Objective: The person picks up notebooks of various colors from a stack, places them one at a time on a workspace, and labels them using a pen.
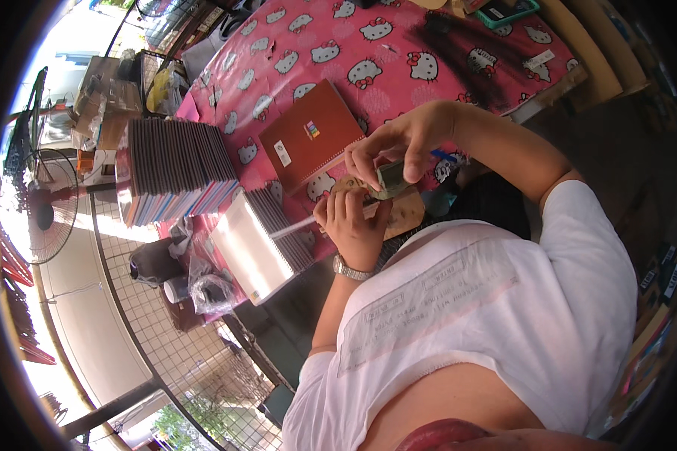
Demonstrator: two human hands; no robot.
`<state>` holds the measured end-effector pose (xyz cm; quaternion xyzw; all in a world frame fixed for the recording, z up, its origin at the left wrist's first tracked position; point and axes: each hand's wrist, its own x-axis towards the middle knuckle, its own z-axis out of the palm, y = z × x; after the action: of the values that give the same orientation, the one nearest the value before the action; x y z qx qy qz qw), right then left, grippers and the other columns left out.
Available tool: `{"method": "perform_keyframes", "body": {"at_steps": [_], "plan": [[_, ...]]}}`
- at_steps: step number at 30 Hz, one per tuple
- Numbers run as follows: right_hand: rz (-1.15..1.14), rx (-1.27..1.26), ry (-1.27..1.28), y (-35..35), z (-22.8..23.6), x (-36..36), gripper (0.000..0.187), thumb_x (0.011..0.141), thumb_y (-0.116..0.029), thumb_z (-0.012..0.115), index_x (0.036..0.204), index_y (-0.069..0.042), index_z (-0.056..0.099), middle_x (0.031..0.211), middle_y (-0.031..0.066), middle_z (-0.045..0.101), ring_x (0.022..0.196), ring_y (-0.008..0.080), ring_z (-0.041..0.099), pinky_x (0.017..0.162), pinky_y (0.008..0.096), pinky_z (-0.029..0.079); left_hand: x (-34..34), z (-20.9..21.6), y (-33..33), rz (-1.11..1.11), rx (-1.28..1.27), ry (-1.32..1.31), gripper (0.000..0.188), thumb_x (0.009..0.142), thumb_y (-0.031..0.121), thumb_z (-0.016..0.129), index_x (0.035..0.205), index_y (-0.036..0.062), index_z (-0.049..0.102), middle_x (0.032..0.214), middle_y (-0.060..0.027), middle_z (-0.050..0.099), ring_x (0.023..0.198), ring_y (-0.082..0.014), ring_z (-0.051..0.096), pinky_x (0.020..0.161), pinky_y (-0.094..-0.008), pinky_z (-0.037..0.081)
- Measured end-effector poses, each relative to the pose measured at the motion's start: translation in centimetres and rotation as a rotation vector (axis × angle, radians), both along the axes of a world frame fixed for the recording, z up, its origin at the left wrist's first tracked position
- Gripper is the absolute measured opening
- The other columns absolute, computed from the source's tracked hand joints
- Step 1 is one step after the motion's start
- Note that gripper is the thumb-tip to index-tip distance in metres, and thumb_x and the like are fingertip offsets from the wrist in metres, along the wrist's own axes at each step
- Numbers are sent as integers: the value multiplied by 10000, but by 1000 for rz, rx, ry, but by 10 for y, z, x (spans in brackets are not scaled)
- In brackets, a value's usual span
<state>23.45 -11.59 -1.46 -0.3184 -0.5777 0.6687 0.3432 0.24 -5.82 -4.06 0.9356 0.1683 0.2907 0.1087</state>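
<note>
My right hand point(412, 143) is closed, thumb and fingers pinching a small dark-green, flat-sided object point(393, 180) whose exact kind I cannot make out. Just below and left of it, my left hand point(346, 222), with a metal-band watch on its wrist, has curled fingers. A narrow white strip point(295, 227) sticks out leftward from that hand. Beyond both hands lies a reddish-brown spiral notebook point(308, 131) with a small white label. Under the hands a tan piece point(406, 214) is partly hidden.
A pink tablecloth point(399, 49) with cartoon cats covers the table. At left rise a tall stack of notebooks point(177, 169) and a lower pile of spiral notebooks point(252, 252). A clear plastic bag point(209, 289) sits near the table's edge. A fan point(47, 210) stands far left.
</note>
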Motion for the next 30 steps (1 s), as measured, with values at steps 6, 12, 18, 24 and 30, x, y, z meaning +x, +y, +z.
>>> {"method": "perform_keyframes", "body": {"at_steps": [6, 12, 18, 24, 30], "plan": [[64, 91, 224, 6, 5, -10, 468, 740, -358, 820, 1061, -72, 637, 1111, 41, 464, 1094, 185, 467, 894, 325, 391, -4, -7, 0, 20, -31, -48, 389, 713, 286, 825, 943, 95, 575, 990, -86, 621, 940, -278, 586, 940, -451, 377], [-93, 88, -65, 18, -4, -9, 480, 753, -342, 818, 1107, -82, 625, 1144, 57, 477, 1115, 186, 451, 942, 343, 369, -9, 8, 17, 169, 117, 0, 459, 646, 378, 843, 930, 102, 610, 1099, -78, 611, 1056, -295, 551, 982, -477, 347], [-42, 85, 55, 30, -1, -27, 471, 763, -409, 791, 1078, -90, 647, 1135, 48, 492, 1107, 185, 446, 965, 329, 355, -23, 1, 33, 103, 140, -10, 382, 636, 288, 808, 930, 119, 632, 969, -62, 607, 973, -288, 566, 1019, -475, 332], [-133, 214, -198, 34, 1, -25, 460, 763, -398, 798, 1073, -89, 654, 1108, 53, 506, 1116, 186, 463, 956, 341, 366, -26, 3, 40, 63, 121, -37, 375, 649, 279, 814, 921, 101, 627, 898, -78, 616, 917, -277, 586, 988, -466, 362], [-120, 110, -3, 36, -9, -27, 436, 768, -373, 801, 1053, -74, 658, 1103, 48, 511, 1097, 179, 488, 928, 345, 377, -23, -1, 42, 76, 127, -67, 410, 628, 277, 838, 932, 111, 619, 904, -52, 625, 910, -256, 591, 995, -469, 360]]}}
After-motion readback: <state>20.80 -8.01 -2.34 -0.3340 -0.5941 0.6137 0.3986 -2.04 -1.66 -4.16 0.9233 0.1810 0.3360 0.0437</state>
